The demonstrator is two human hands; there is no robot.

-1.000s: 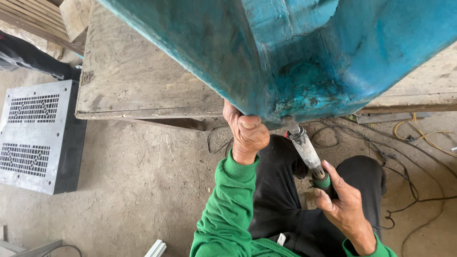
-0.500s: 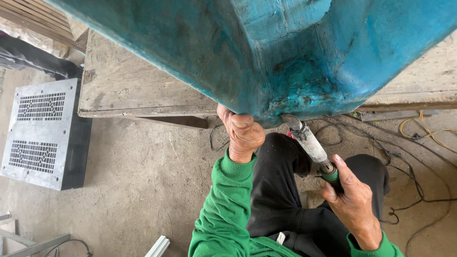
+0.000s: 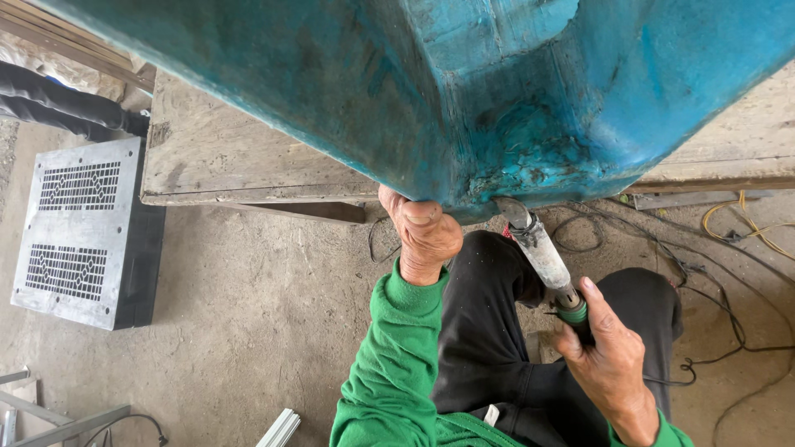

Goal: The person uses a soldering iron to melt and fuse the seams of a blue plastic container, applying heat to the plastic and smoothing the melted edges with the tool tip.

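A large teal shell (image 3: 348,91) fills the top of the view and hides most of the wooden bench (image 3: 224,157) it rests on; its worn lower corner hangs over the person's lap. The left hand (image 3: 422,232) is curled shut against the shell's bottom edge, thumb on top, gripping the rim. The right hand (image 3: 609,360) is closed around the green handle of a power tool (image 3: 542,257), a dusty grey cylinder that slants up from the hand to the shell, its tip touching the scuffed corner just right of the left hand. Both sleeves are green; black trousers show between them.

On the concrete floor, one grey perforated panel (image 3: 79,236) lies at the left, well apart from the hands. Above it, two dark pipes (image 3: 58,103) run to the bench. Pale metal bars (image 3: 50,414) lie at the lower left. At the right, black cables (image 3: 720,339) and one yellow cable (image 3: 745,223) loop across the floor.
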